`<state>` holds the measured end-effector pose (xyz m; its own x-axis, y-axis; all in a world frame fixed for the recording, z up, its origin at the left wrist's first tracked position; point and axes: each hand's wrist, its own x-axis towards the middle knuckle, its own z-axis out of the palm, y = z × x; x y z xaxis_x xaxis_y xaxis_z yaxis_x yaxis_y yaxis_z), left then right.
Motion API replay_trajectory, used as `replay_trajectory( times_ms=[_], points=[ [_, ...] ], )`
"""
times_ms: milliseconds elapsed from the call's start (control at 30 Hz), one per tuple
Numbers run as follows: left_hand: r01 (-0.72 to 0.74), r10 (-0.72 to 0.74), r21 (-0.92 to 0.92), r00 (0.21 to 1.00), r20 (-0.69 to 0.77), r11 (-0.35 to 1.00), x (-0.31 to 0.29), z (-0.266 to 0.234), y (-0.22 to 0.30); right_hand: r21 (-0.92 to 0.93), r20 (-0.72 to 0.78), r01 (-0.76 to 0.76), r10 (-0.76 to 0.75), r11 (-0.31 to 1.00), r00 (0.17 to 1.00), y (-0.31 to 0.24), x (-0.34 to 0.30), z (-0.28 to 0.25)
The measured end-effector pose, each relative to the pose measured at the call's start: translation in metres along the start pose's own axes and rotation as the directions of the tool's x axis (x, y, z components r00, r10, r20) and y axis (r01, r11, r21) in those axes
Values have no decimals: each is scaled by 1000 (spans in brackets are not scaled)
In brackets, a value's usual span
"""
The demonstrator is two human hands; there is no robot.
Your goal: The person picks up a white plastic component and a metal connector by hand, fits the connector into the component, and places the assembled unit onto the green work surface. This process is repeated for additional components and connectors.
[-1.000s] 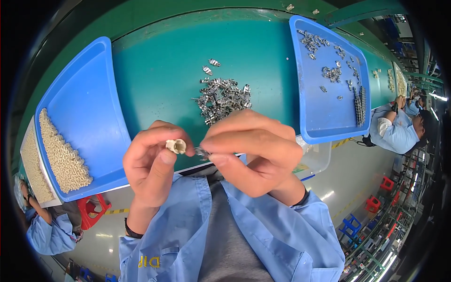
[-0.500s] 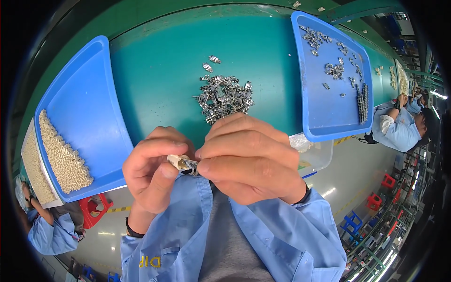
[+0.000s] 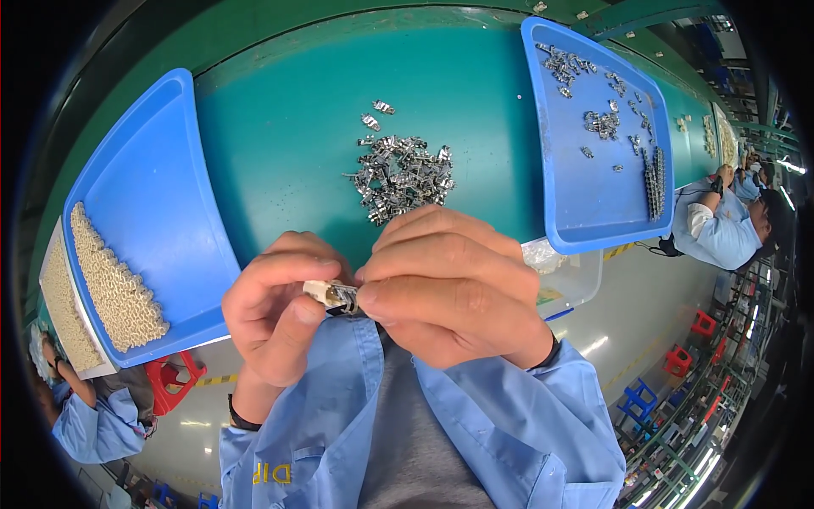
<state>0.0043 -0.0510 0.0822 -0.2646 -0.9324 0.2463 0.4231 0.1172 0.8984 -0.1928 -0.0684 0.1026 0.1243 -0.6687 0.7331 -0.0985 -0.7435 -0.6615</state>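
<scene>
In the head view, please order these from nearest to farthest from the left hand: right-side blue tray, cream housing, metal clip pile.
1. Cream housing: held in the left hand.
2. Metal clip pile: ahead and right, on the green worktop.
3. Right-side blue tray: far right.

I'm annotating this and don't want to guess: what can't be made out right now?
In the head view:
Metal part: right end hidden by the right hand.
Cream housing: underside faces away, in the left hand.
Loose metal pieces: too small and jumbled to count.
Clear box: left side hidden behind the right hand.
</scene>
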Motion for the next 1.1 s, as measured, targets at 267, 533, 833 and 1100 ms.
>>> replay_trajectory(
  times_ms=[267,533,833,1100],
  points=[
    [47,-47,-20,999,-4,999,-2,0,2,53,38,-30,28,998,999,-1,-1,-5],
    [47,-47,-7,999,-7,999,-4,2,3,19,21,-45,45,999,999,-4,-3,-3],
    [89,-87,-121,996,19,989,-4,-1,-1,-70,40,-28,31,997,999,-5,-4,0],
    [292,-284,-347,956,73,891,-1,-8,-5,-1,116,-51,51,999,992,11,-10,-5]
  ],
)
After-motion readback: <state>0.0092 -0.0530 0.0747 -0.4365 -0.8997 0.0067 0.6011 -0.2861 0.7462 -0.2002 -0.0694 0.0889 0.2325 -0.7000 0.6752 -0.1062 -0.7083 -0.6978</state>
